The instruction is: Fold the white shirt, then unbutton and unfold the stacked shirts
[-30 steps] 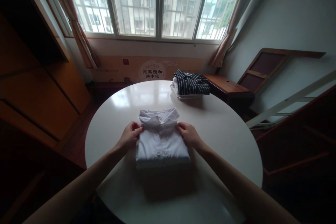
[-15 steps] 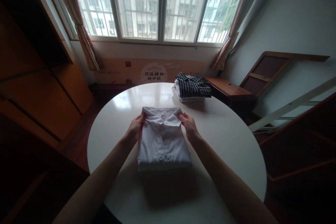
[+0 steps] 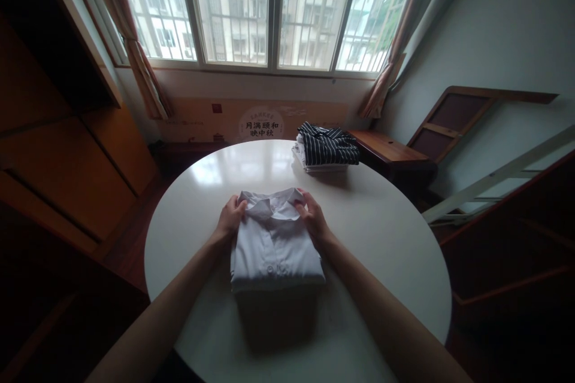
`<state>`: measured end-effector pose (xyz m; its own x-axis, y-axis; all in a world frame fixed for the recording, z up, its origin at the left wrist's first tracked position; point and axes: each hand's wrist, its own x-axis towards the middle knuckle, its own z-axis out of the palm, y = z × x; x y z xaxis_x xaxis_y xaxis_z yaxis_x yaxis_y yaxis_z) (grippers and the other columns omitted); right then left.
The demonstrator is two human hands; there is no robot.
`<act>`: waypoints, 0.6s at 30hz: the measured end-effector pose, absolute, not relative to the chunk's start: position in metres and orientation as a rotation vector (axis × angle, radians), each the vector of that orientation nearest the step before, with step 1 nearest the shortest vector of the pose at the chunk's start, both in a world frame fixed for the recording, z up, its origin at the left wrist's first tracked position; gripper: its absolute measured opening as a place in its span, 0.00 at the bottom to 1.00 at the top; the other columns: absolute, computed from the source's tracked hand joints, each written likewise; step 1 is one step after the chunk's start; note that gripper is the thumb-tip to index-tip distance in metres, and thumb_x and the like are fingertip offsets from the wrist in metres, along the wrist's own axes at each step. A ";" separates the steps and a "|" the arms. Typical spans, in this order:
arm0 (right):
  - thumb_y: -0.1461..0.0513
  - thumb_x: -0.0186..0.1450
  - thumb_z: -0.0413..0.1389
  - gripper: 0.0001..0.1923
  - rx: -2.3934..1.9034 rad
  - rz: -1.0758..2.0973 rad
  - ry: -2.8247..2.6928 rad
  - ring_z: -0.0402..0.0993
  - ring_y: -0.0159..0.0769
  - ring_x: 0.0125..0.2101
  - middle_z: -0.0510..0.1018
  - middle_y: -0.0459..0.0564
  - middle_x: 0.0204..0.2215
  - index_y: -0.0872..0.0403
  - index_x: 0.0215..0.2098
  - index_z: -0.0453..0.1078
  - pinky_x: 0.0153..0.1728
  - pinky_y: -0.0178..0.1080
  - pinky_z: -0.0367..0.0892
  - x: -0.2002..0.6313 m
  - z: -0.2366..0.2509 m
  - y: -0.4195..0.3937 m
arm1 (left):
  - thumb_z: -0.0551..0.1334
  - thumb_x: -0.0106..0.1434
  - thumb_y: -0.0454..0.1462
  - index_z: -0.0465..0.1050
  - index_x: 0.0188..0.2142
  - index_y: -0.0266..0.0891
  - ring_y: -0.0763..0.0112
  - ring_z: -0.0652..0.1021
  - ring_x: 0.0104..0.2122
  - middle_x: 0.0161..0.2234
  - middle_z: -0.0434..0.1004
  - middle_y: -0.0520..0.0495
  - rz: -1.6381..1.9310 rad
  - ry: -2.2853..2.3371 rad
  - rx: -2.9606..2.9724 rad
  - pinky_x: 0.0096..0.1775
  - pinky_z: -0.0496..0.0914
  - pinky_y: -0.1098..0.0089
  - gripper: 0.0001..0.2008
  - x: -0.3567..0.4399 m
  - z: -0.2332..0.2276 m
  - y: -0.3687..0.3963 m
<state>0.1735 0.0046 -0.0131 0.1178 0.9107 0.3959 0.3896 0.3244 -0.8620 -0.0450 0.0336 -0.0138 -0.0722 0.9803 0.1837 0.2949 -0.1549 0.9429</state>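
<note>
A folded white shirt (image 3: 278, 251) lies on the round white table (image 3: 386, 251) in front of me, its collar at the far end and a couple of buttons showing near its front fold. My left hand (image 3: 231, 215) is closed on the left side of the collar, thumb on top. On the other side, my right hand (image 3: 311, 215) pinches the collar's right corner between thumb and fingers. The fingers beneath the cloth are partly hidden.
A stack of folded clothes (image 3: 330, 146), a black-and-white striped garment on top, sits at the table's far right. Beyond it stands a wooden desk (image 3: 386, 149). Orange-brown cabinets (image 3: 67, 179) are on the left, and a barred window (image 3: 269, 12) faces me.
The collar has come slightly nearer to me and its right side now bends inward. My right hand's thumb has moved further in over the collar. The view has shifted a little.
</note>
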 end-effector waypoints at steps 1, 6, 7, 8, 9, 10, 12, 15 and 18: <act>0.59 0.57 0.48 0.13 -1.272 0.624 -1.484 0.67 0.36 0.34 0.73 0.48 0.35 0.53 0.39 0.64 0.35 0.36 0.62 0.174 -0.013 0.005 | 0.57 0.52 0.40 0.64 0.23 0.39 0.71 0.66 0.23 0.20 0.65 0.54 1.233 1.428 1.518 0.27 0.58 0.73 0.07 -0.045 -0.015 0.035; 0.56 0.58 0.46 0.09 -1.417 0.577 -1.510 0.63 0.33 0.23 0.68 0.44 0.21 0.52 0.26 0.59 0.25 0.33 0.57 0.180 -0.013 0.005 | 0.57 0.54 0.41 0.62 0.23 0.39 0.73 0.64 0.22 0.19 0.62 0.56 1.186 1.356 1.586 0.26 0.57 0.73 0.09 -0.043 -0.018 0.034; 0.56 0.59 0.46 0.09 -1.424 0.536 -1.512 0.62 0.32 0.23 0.67 0.44 0.21 0.52 0.25 0.59 0.25 0.33 0.56 0.181 -0.013 0.004 | 0.57 0.54 0.42 0.62 0.23 0.39 0.73 0.65 0.22 0.20 0.62 0.56 1.180 1.321 1.591 0.26 0.57 0.74 0.09 -0.043 -0.019 0.033; 0.55 0.59 0.46 0.10 -1.427 0.504 -1.516 0.62 0.32 0.23 0.67 0.44 0.20 0.52 0.25 0.59 0.25 0.33 0.56 0.181 -0.012 0.003 | 0.57 0.54 0.42 0.63 0.24 0.39 0.73 0.65 0.23 0.20 0.62 0.56 1.179 1.287 1.588 0.26 0.58 0.74 0.09 -0.042 -0.019 0.033; 0.55 0.59 0.45 0.10 -1.427 0.480 -1.519 0.63 0.32 0.23 0.68 0.44 0.20 0.52 0.25 0.59 0.25 0.33 0.56 0.181 -0.012 0.002 | 0.57 0.54 0.42 0.63 0.24 0.38 0.73 0.65 0.23 0.21 0.62 0.55 1.183 1.258 1.579 0.26 0.58 0.74 0.09 -0.042 -0.020 0.032; 0.55 0.60 0.45 0.11 -1.427 0.463 -1.517 0.63 0.33 0.23 0.69 0.44 0.21 0.52 0.25 0.60 0.25 0.33 0.56 0.181 -0.011 0.001 | 0.57 0.54 0.42 0.64 0.25 0.38 0.73 0.65 0.23 0.21 0.63 0.55 1.189 1.240 1.566 0.26 0.58 0.74 0.09 -0.041 -0.020 0.032; 0.54 0.60 0.45 0.11 -1.427 0.454 -1.501 0.65 0.33 0.24 0.70 0.45 0.22 0.52 0.26 0.60 0.26 0.33 0.57 0.181 -0.011 0.000 | 0.58 0.54 0.41 0.64 0.25 0.38 0.73 0.66 0.23 0.22 0.64 0.55 1.208 1.240 1.542 0.27 0.59 0.74 0.09 -0.040 -0.020 0.032; 0.55 0.60 0.45 0.11 -1.453 0.457 -1.493 0.65 0.34 0.24 0.70 0.45 0.21 0.52 0.26 0.60 0.26 0.34 0.57 0.181 -0.014 0.001 | 0.59 0.53 0.40 0.66 0.25 0.38 0.73 0.67 0.24 0.22 0.66 0.54 1.241 1.286 1.530 0.28 0.61 0.73 0.07 -0.039 -0.018 0.032; 0.55 0.60 0.45 0.10 -1.461 0.450 -1.484 0.66 0.35 0.26 0.70 0.46 0.23 0.52 0.28 0.61 0.28 0.35 0.60 0.180 -0.019 0.002 | 0.59 0.54 0.38 0.68 0.34 0.39 0.70 0.72 0.29 0.28 0.71 0.51 1.268 1.298 1.527 0.33 0.65 0.72 0.08 -0.039 -0.017 0.030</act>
